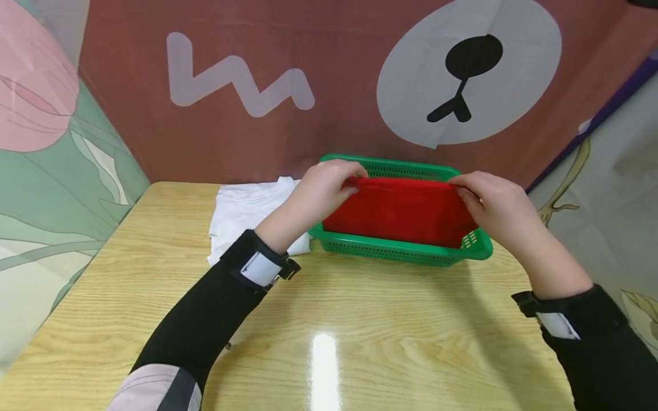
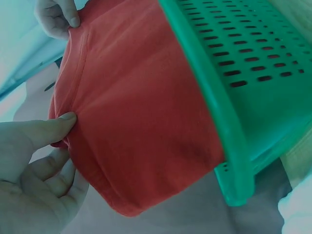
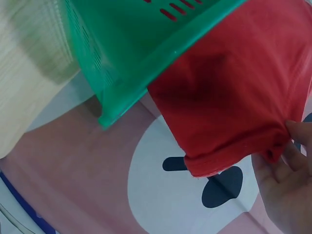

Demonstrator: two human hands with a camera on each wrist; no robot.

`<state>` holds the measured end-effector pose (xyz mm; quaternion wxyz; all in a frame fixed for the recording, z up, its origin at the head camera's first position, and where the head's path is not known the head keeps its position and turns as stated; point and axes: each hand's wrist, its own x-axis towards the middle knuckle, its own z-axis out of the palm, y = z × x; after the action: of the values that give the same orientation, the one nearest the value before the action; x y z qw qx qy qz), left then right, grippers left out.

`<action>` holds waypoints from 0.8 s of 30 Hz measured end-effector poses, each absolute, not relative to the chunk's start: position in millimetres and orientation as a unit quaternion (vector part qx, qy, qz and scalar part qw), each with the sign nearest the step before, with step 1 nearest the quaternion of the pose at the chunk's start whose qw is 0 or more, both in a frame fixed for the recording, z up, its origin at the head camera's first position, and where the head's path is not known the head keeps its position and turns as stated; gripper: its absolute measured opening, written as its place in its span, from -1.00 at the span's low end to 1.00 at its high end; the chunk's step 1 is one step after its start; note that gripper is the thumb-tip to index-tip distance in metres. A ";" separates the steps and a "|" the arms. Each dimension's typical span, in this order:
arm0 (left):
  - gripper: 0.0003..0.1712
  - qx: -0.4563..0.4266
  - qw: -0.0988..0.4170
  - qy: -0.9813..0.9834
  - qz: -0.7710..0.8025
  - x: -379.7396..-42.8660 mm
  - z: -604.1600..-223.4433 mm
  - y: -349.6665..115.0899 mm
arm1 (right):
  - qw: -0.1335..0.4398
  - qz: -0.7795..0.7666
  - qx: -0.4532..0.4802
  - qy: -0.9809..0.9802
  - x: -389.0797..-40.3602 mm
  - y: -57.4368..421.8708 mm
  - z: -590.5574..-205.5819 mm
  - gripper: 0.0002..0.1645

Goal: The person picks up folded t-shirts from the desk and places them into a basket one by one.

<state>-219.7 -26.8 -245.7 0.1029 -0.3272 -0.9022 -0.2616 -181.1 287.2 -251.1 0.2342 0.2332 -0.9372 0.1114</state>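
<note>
A red cloth (image 1: 401, 211) with a stitched, folded edge hangs between both hands, over the green plastic basket (image 1: 396, 248). My left hand (image 1: 331, 180) pinches its upper left edge between thumb and fingers. On the other side my right hand (image 1: 488, 200) pinches the upper right edge. In the left wrist view the left thumb lies flat on the red cloth (image 2: 141, 107), whose lower part passes behind the basket's rim (image 2: 204, 92). From the right wrist, a bunched corner of the cloth (image 3: 229, 97) shows at the right fingertips.
A folded white cloth (image 1: 247, 208) lies on the wooden table (image 1: 390, 331), left of the basket and partly behind the left forearm. A brown hanging with a bear's face (image 1: 334, 131) rises right behind the table's back edge.
</note>
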 end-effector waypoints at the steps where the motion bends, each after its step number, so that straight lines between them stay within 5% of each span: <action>1: -0.66 -0.328 0.101 -0.903 -0.261 -219.7 -246.8 -26.9 | 0.231 0.112 0.233 -0.938 -181.2 286.9 -251.9 -0.72; 24: -0.66 -0.335 0.081 -0.910 -0.231 -223.3 -259.3 -22.9 | 0.157 0.122 0.212 -0.957 -181.0 286.7 -259.0 -0.74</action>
<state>-223.3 -22.9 -259.3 0.0806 -0.3347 -0.9099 -0.2313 -181.0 286.7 -259.0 0.1566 0.2116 -0.9570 0.1217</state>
